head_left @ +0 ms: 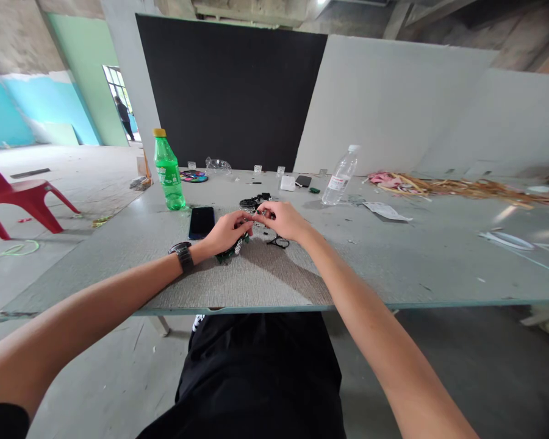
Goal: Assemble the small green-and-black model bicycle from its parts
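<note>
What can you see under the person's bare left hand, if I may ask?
Dark green and black pieces with a silvery part show below the left hand, over the grey tabletop; anything directly beneath the hand is covered.

Lit softly and fairly bright, whitest at the glazed doorway (pixel 114 76) far left, with a small blown-out spot from a ceiling light (pixel 321 2) at the top edge, but dim beneath the table (pixel 439 262) and toward the upper right corner. Casts a soft-edged shadow below the left hand (pixel 229 231) and right hand (pixel 283 219), and shows pale glare streaks near the right border. Stretches wide-angle and smears toward the edges, and seems too coarse to separate the small dark parts (pixel 255 201) near the fingertips.
</note>
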